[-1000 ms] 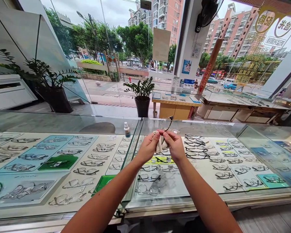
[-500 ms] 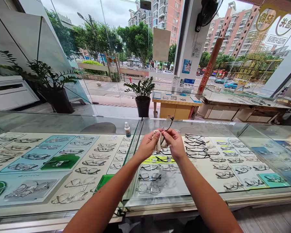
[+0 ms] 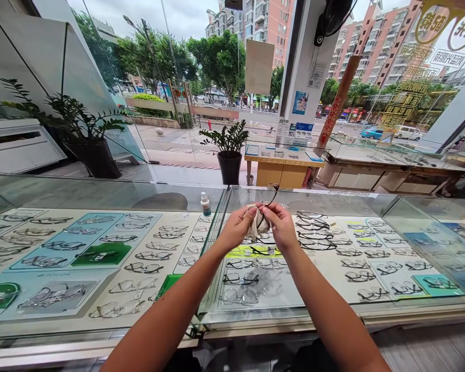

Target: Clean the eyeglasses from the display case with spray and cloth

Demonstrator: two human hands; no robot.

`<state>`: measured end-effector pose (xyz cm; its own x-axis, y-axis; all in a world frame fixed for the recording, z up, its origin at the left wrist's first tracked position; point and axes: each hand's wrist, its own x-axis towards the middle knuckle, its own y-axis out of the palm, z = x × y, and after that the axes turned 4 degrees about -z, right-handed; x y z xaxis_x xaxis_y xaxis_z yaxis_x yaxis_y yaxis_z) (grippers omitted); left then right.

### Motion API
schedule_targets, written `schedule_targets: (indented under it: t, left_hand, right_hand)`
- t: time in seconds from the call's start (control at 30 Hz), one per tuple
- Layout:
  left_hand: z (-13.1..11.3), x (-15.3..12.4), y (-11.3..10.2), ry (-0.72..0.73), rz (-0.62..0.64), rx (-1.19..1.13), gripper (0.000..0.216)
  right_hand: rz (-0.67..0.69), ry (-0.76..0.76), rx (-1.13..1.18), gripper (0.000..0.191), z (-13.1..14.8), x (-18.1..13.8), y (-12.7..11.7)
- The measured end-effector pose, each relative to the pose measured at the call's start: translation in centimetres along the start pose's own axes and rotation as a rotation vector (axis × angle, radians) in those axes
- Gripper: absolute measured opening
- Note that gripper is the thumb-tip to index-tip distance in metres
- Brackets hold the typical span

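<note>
Both my hands meet above the glass display case, around a pair of dark-framed eyeglasses. My left hand is closed on a pale cleaning cloth, bunched against the eyeglasses. In a pinch, my right hand grips the frame of the eyeglasses. One dark part of the frame sticks up above my fingers; much of the rest is hidden by the cloth and fingers. A small white-capped bottle stands on the glass to the left of my hands.
Rows of eyeglasses lie inside the glass cases below and on either side. A metal-and-glass seam runs between two cases. Beyond them are a potted plant, a wooden display table and large windows.
The view has shifted slightly. My hands stay together at the eyeglasses, and the cloth hangs a little differently between them.
</note>
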<state>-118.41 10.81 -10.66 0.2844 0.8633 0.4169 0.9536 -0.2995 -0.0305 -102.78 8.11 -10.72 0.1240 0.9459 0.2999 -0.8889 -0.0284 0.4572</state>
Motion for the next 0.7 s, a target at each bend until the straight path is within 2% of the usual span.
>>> schedule_targets:
  t: [0.1,0.17,0.33,0.43,0.5,0.63,0.7]
  left_hand:
    - [-0.4,0.0,-0.6,-0.014,0.140,0.007,0.058]
    - [-0.5,-0.1,-0.6,-0.041,0.171,-0.011,0.058]
    - [-0.4,-0.4,0.2,-0.017,-0.056,0.008,0.064]
    - [-0.3,-0.3,0.4,-0.033,-0.107,0.026,0.071]
    - [-0.2,-0.3,0.3,-0.035,-0.072,0.006,0.072]
    - [-0.3,-0.4,0.1,-0.067,0.089,-0.056,0.066]
    - [-0.3,-0.4,0.1,-0.103,0.096,-0.078,0.068]
  right_hand:
    - [-0.026,0.044,0.035,0.028,0.6,0.0,0.2]
    - [-0.032,0.056,0.051,0.030,0.7,0.0,0.4]
    - [-0.037,0.037,0.054,0.032,0.0,-0.3,0.8]
    - [-0.037,0.043,0.045,0.032,-0.1,-0.4,0.9]
    - [-0.032,0.060,0.066,0.032,0.2,-0.3,0.8]
    - [-0.042,0.090,0.110,0.033,0.7,-0.1,0.6]
    - [-0.030,0.081,0.090,0.034,0.4,-0.1,0.5]
